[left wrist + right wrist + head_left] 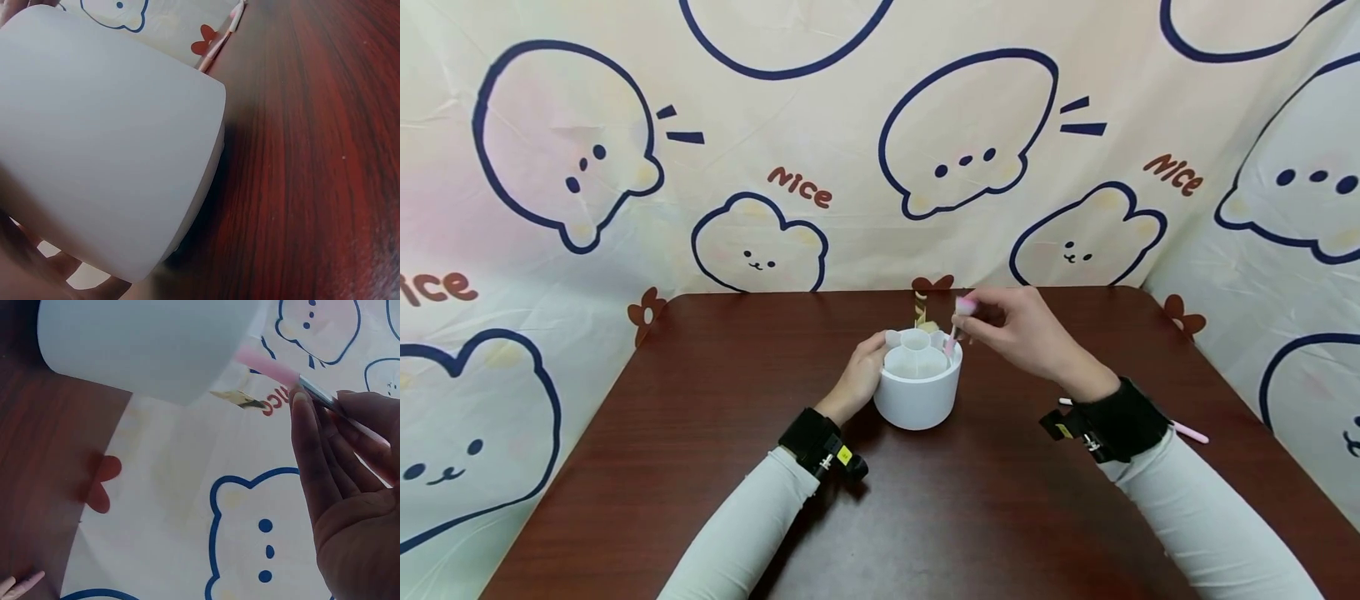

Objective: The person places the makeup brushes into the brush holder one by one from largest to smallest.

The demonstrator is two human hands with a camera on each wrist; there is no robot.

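Note:
A white round holder (917,402) with several inner compartments stands upright on the table. My left hand (859,379) grips its left side, with thumb and fingers wrapped round the wall in the left wrist view. In my right hand (1021,332) is a makeup brush, its pink-and-white bristles (966,306) uppermost, pinched between thumb and fingertips. The brush's pink handle (270,364) points down into the right side of the holder, and its lower end is hidden by the wall. The silver ferrule (319,392) lies at my fingertips.
Another pink-handled brush (1191,432) lies on the table at the right, partly hidden under my right wrist. A gold twisted piece (921,308) shows just behind the holder. The brown table (700,500) meets a patterned cloth (850,142) at the back and sides.

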